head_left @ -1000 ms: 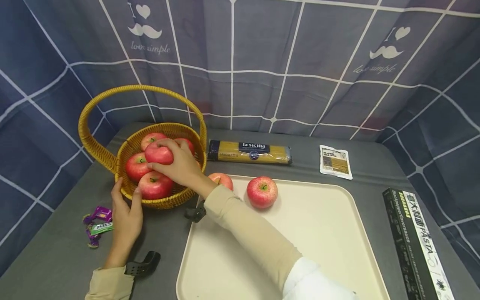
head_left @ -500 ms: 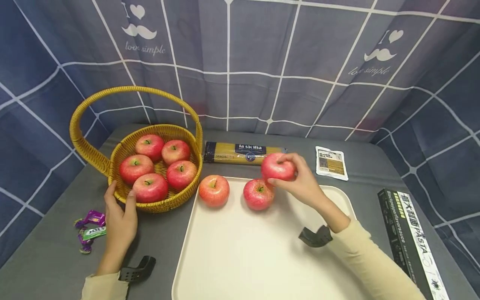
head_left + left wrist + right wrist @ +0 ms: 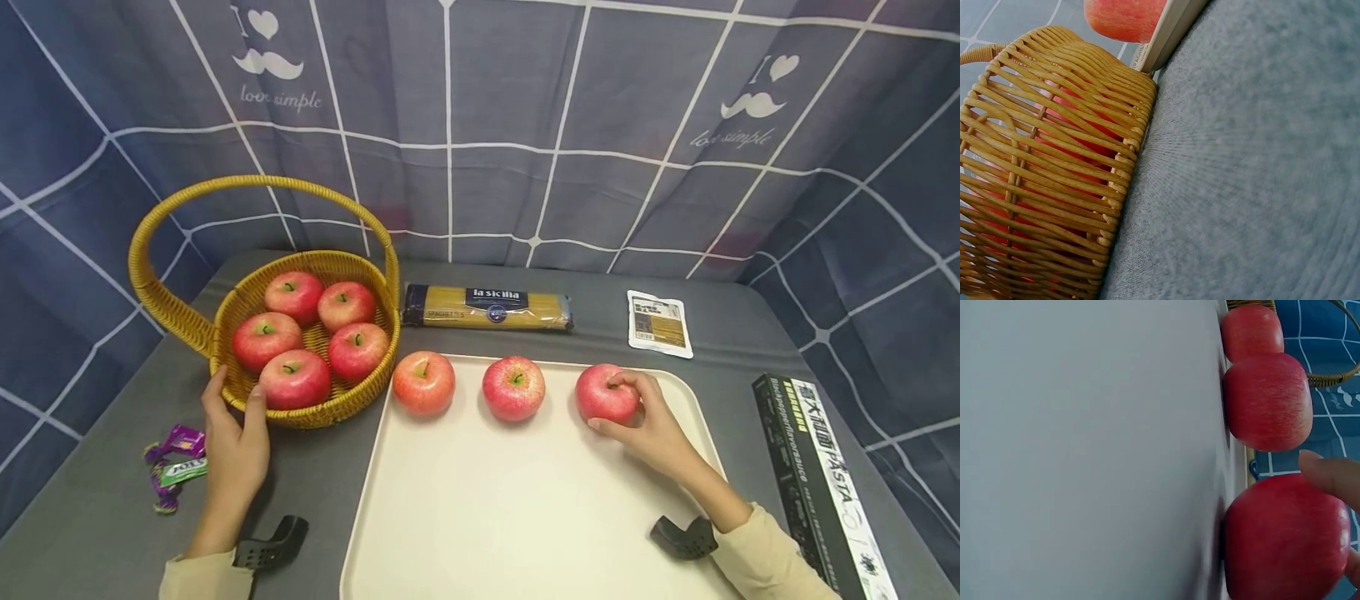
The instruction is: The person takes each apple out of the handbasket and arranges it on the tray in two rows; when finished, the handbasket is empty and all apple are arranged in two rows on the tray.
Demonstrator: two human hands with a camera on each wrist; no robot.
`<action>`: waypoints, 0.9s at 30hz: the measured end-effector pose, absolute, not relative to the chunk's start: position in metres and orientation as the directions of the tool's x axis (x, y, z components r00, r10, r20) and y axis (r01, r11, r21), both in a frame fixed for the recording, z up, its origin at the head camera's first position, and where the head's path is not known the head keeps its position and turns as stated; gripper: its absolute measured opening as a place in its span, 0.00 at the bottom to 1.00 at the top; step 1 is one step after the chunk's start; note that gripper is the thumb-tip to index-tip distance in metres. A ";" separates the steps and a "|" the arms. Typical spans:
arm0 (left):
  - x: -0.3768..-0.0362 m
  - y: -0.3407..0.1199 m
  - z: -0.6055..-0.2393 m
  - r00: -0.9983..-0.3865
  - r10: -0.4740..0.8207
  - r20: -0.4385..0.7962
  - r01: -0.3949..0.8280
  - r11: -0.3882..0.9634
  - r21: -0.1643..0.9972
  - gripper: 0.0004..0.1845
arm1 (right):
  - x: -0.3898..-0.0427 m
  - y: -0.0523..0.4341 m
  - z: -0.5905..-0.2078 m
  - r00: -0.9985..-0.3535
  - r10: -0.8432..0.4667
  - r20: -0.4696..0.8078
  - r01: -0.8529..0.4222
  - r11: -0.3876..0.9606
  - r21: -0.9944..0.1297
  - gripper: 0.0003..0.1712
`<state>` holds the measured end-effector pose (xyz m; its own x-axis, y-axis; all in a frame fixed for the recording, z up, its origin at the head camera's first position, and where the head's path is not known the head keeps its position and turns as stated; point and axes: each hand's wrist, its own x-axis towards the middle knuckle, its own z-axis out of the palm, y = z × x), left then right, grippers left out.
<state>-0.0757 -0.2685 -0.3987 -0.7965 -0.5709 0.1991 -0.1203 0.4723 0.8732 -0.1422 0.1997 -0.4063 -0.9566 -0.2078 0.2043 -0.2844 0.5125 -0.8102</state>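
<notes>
A: Where does the held apple (image 3: 600,396) lie relative to the fingers (image 3: 636,381) of the right hand (image 3: 663,437)?

B: Between them and the thumb (image 3: 615,431). The fingers curl over its top and right side; the thumb crosses its near side. It sits at the far right of the tray (image 3: 480,500).

A: What stands beside it?

B: A middle apple (image 3: 513,389) and a left apple (image 3: 423,383), in one row along the tray's far edge, each apart from its neighbour.

A: And the left hand (image 3: 238,454)?

B: Its thumb and forefinger, spread apart, touch the near rim of the wicker basket (image 3: 330,414); how firmly, I cannot tell. Five apples (image 3: 295,379) lie inside. Wrapped sweets (image 3: 180,471) lie on the bench (image 3: 315,483), just left of that hand.
</notes>
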 end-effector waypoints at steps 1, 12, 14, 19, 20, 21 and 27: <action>-0.076 -0.269 -0.399 -0.796 -0.570 0.202 -0.117 0.473 0.873 0.30 | -0.142 0.199 -0.404 -0.951 -0.219 0.217 -0.303 0.530 -0.792 0.34; -0.075 -0.268 -0.396 -0.806 -0.562 0.185 -0.128 0.471 0.873 0.31 | -0.165 0.158 -0.354 -0.910 -0.311 0.272 -0.408 0.569 -0.714 0.38; -0.075 -0.268 -0.395 -0.805 -0.562 0.191 -0.121 0.471 0.874 0.31 | -0.171 0.136 -0.346 -0.897 -0.348 0.273 -0.431 0.546 -0.718 0.37; -0.075 -0.269 -0.395 -0.798 -0.566 0.208 -0.106 0.471 0.876 0.31 | -0.186 0.059 -0.337 -0.827 -0.482 0.289 -0.520 0.460 -0.720 0.36; -0.075 -0.269 -0.395 -0.797 -0.566 0.211 -0.104 0.472 0.875 0.31 | -0.188 0.041 -0.335 -0.812 -0.511 0.282 -0.534 0.454 -0.713 0.36; -0.075 -0.269 -0.396 -0.797 -0.566 0.212 -0.101 0.470 0.877 0.31 | -0.190 0.024 -0.335 -0.795 -0.538 0.279 -0.549 0.443 -0.709 0.37; -0.074 -0.269 -0.397 -0.797 -0.567 0.209 -0.102 0.467 0.878 0.31 | -0.194 -0.056 -0.337 -0.731 -0.642 0.231 -0.601 0.447 -0.662 0.43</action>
<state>-0.0740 -0.2686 -0.3970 -0.7966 -0.5671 0.2092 -0.1018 0.4669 0.8784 -0.1942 -0.0564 -0.3373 -0.7315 -0.6416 0.2308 -0.6011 0.4470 -0.6625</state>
